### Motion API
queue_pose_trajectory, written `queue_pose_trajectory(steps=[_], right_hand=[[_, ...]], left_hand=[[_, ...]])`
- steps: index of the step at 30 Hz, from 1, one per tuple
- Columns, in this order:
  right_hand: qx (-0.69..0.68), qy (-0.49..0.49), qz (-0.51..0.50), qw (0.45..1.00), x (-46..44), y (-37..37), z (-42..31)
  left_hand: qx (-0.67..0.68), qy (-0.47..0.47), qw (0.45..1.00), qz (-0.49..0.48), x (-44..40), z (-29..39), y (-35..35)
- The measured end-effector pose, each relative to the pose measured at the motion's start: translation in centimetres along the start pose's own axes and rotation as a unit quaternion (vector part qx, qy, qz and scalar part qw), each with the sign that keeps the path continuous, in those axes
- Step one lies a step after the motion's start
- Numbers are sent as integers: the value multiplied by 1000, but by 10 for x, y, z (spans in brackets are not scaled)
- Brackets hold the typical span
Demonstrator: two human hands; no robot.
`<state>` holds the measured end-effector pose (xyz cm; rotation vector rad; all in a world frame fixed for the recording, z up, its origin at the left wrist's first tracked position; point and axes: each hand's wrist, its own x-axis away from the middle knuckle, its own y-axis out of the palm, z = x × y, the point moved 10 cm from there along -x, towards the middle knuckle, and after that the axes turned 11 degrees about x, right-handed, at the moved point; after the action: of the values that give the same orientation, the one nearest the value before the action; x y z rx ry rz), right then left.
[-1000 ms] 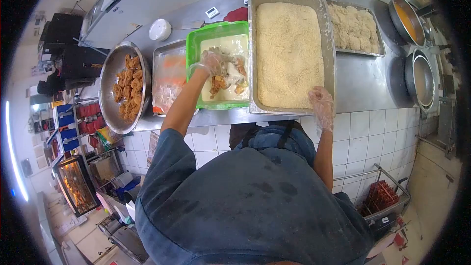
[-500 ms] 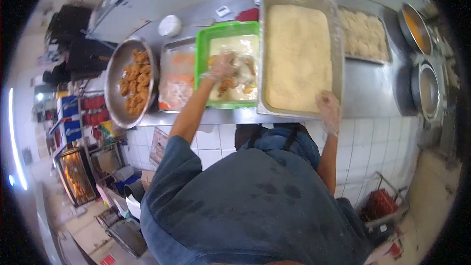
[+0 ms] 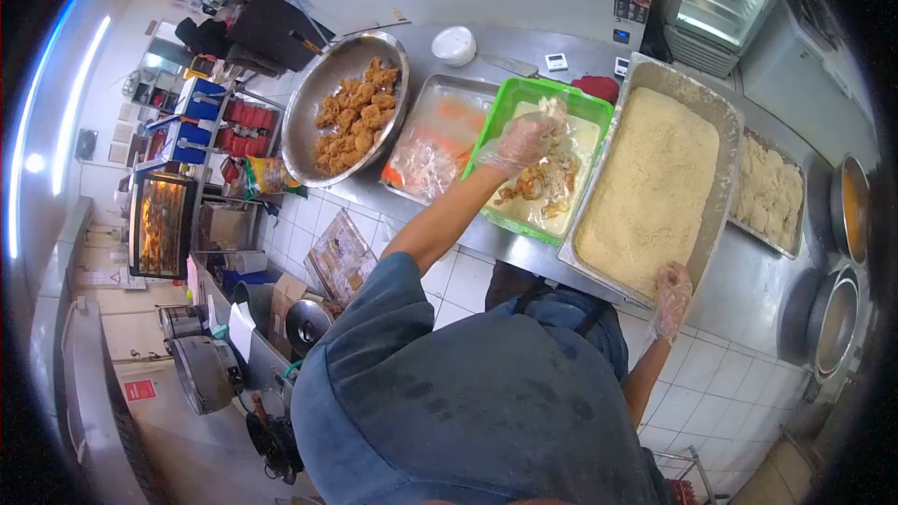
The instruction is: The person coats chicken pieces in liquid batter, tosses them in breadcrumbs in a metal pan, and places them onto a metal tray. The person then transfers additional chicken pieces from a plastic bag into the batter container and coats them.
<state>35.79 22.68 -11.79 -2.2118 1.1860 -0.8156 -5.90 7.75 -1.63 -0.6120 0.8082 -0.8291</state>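
My left hand (image 3: 526,142), in a clear plastic glove, is closed on a batter-coated piece (image 3: 554,112) over the back of the green tub (image 3: 488,131). Pale liquid batter (image 3: 585,142) fills the tub, with brown and whitish pieces (image 3: 535,185) lying in it below my hand. My gloved right hand (image 3: 672,301) is at the near right corner of the deep metal tray (image 3: 731,168), its fingers curled over the rim. The tray holds pale crumb coating (image 3: 650,187).
A steel bowl (image 3: 301,103) of fried brown pieces and a shallow tray (image 3: 432,145) with orange and white contents stand left. Right of the crumb tray are a tray of coated pieces (image 3: 769,189) and round pans (image 3: 832,318). A knife (image 3: 508,64) lies behind the tub.
The view has swung left and tilted. My left hand has moved toward the tub's back, and a coated piece now shows at its fingers. My right hand stays at the crumb tray's corner.
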Motion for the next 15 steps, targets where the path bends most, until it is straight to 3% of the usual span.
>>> queue_pose_trajectory(steps=[2,3,4,6,10,13,15], right_hand=[[20,-33,20,999,2,-4,2],[36,-47,45,997,4,-8,-2],[57,-35,26,997,5,-8,-5],[44,-17,18,999,3,-7,0],[9,33,10,999,-2,3,17],[25,-23,48,998,-6,3,16],[13,-4,34,999,-7,3,18]], left_hand=[[-46,71,996,3,30,-39,46],[-109,-47,984,-131,54,-98,94],[-172,-152,937,-264,84,-145,127],[-146,-42,968,-200,74,-48,93],[-1,-26,980,-195,92,-26,91],[35,-27,981,-187,89,-3,73],[48,-18,981,-184,83,14,56]])
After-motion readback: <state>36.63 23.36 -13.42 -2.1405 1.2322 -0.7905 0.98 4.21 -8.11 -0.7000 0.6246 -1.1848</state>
